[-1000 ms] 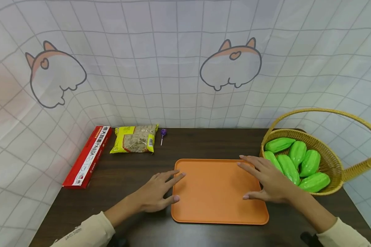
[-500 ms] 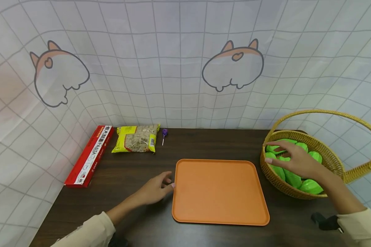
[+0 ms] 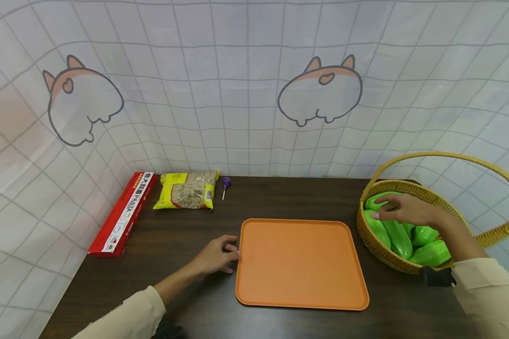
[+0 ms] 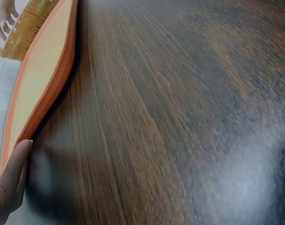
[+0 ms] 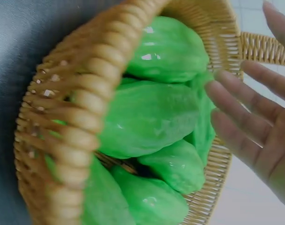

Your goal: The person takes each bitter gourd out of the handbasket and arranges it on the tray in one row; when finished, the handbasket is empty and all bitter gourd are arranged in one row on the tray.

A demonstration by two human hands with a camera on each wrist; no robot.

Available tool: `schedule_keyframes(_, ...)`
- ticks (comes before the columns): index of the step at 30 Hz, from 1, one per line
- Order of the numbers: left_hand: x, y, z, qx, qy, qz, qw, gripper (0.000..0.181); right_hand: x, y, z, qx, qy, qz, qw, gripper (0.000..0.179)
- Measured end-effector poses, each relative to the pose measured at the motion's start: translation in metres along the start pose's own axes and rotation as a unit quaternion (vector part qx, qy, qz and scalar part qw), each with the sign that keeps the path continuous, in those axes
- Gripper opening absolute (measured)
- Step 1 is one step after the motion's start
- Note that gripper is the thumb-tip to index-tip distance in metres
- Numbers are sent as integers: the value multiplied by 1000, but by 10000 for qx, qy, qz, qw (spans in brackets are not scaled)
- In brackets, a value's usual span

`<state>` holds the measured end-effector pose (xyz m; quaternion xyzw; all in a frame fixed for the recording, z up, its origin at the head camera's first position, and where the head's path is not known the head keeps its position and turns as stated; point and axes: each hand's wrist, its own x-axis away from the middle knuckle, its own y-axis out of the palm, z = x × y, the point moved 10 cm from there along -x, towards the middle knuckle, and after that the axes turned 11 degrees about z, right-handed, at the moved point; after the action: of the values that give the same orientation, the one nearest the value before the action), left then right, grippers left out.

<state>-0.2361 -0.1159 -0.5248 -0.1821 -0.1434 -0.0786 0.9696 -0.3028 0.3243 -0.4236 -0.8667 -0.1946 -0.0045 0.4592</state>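
Several glossy green, ribbed, gourd-like vegetables [image 5: 149, 119] lie in a wicker basket [image 3: 366, 238] on the right. My right hand [image 3: 407, 209] hovers over the basket and overlaps the vegetables in the head view. In the right wrist view its fingers [image 5: 250, 124] are spread apart and hold nothing, close beside the vegetables. At the left edge of an orange tray [image 3: 301, 263], my left hand [image 3: 218, 255] rests with loosely bent fingers. The left wrist view has a fingertip [image 4: 23, 149] right at the tray's rim.
A red pasta box [image 3: 123, 214] lies at the left. Beside it are a yellow and clear food packet [image 3: 186, 190] and a purple lollipop [image 3: 226, 182]. The basket's tall handle [image 3: 466, 157] arches above its rim. A white grid-patterned curtain [image 3: 220, 94] stands behind the dark table [image 3: 186, 310].
My right hand has moved right, from above the tray to over the basket, then a little farther in. My left hand has drawn back slightly and its fingers have bent.
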Motion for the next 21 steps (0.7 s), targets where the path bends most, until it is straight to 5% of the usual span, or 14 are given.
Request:
schedule_keyframes(10,-2,5,-4,266,-181,133,9994,58,-11,7,19,-323,706,-665,9948,75)
schedule_keyframes(21,1,6,-4,306,-225,268,9989,61,-17,18,27,-335,900,-1015,9902,78)
